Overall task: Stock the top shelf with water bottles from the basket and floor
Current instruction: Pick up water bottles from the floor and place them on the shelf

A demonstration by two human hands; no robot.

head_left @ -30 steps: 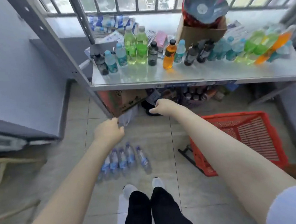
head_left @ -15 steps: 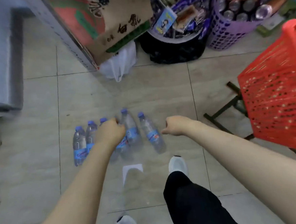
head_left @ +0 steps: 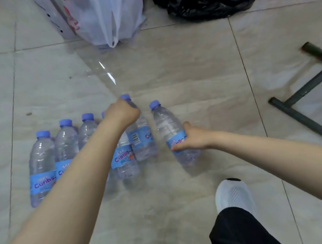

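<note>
Left hand (head_left: 121, 113): curled round the neck of the second bottle from the right (head_left: 142, 142), just under its blue cap.
Right hand (head_left: 192, 138): gripping the rightmost bottle (head_left: 168, 125) across its blue label, thumb on top.
Hands together or apart: apart, one bottle each.
Water bottles (head_left: 42, 168): six, all clear with blue caps and blue labels, lying in a row on the tiled floor (head_left: 191, 72), caps pointing away from the person.
Ungripped bottles: four, side by side at the left; the left forearm crosses over two of them.
Lifted or not: cannot tell for either gripped bottle.
Bags: two, one white bag (head_left: 111, 16) and one black bag (head_left: 210, 0), beyond the row.
Shoes: one white shoe (head_left: 234, 194), near the rightmost bottle.
Metal frame (head_left: 307, 96): one, dark, at the right edge.
</note>
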